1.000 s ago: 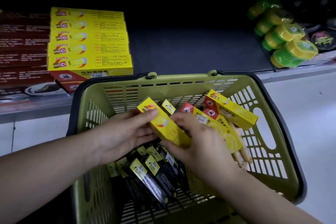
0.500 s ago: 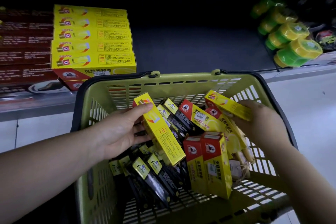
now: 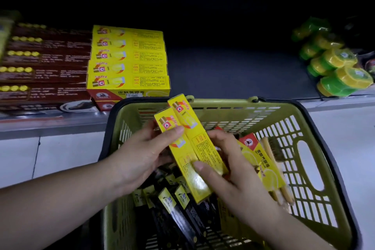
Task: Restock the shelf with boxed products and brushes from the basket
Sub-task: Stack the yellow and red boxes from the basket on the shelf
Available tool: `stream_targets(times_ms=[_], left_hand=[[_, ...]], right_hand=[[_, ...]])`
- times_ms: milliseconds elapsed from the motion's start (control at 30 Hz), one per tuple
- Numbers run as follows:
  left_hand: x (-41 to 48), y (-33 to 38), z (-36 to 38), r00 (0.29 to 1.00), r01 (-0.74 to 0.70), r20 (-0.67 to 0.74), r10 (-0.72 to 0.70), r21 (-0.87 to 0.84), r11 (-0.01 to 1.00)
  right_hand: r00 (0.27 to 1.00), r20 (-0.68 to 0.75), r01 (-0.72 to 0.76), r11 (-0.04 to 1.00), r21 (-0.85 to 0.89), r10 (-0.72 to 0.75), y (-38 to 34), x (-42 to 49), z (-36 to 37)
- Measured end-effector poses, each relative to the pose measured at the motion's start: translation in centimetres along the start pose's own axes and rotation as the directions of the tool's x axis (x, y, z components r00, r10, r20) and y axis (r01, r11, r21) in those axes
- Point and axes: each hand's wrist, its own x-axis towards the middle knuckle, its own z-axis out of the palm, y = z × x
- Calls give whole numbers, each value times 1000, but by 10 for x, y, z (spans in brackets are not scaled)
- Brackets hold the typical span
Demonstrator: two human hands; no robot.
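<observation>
Two long yellow boxes lie side by side above the olive-green basket, held between both hands. My left hand grips them from the left, thumb across the front of the left box. My right hand holds them from the right and below, thumb on their lower face. Inside the basket lie another yellow and red box, a wooden brush at the right, and several black and yellow packs at the bottom.
On the dark shelf behind the basket stands a stack of the same yellow boxes, with dark red boxes to its left. Green and yellow round tins sit at the shelf's right. White floor tiles lie on both sides.
My right hand left the basket's right side carrying a second yellow box and set it beside the one in my left hand. Both boxes are now raised together; the view shifted left.
</observation>
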Motion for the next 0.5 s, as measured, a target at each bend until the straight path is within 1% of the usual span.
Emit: stream_targets(times_ms=[33,100,167,267,367,433,500], left_hand=[[-1,4,-1,1000,-26,-18,26,5,1000],[-2,12,-2,996,-77,-36,77,3,997],[-4,21,-4,993,-118,-24,118,-7,993],[-7,36,-11,985,-174,-20,174,-2,985],[-6,50,-24,967,-224,-136,216,-47,973],[-3,59,-35,947,-244,-232,222,-69,967],[-1,68,-47,927,-264,-300,226,-94,960]], right_hand=[[1000,11,3,999,46,-3,-3,2,0],[1000,6,3,998,61,-3,-8,8,-2],[1000,-18,-4,1000,29,4,-16,16,-7],[997,-65,33,999,-15,-34,-34,31,-15],[989,-120,60,975,-213,-87,-55,55,-26],[982,-137,72,935,-347,-126,-64,82,-33],[964,-163,110,873,-476,-210,-71,118,-37]])
